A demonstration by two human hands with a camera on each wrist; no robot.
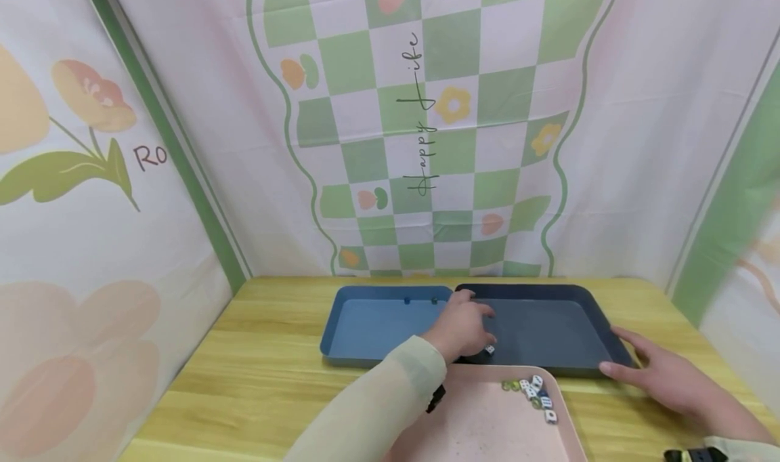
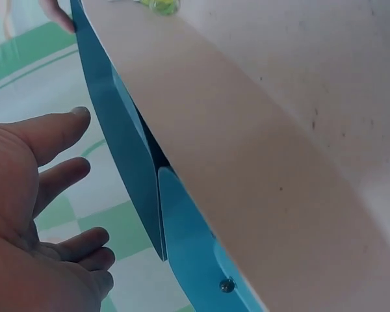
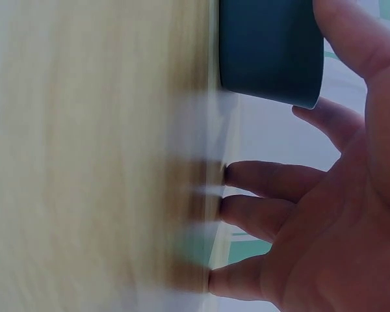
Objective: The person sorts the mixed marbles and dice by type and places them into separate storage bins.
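Observation:
My left hand point(image 1: 463, 325) hovers over the line where the blue tray point(image 1: 372, 333) and the dark tray point(image 1: 542, 326) meet, its fingers spread and loosely bent. In the left wrist view no object shows between these fingers. A white die point(image 1: 490, 349) is just below the fingertips, near the dark tray's front left corner. My right hand point(image 1: 667, 374) touches the dark tray's front right corner with thumb and index finger, fairly straight; in the right wrist view its other fingers point(image 3: 266, 179) are splayed beside the tray.
In front stands a pink tray point(image 1: 475, 414) with several dice point(image 1: 531, 389) and greenish glass beads point(image 1: 510, 385) in its far right corner. Two small dark beads point(image 1: 407, 301) lie at the blue tray's back wall. Behind the wooden table point(image 1: 274, 353) hangs a printed curtain point(image 1: 426, 143).

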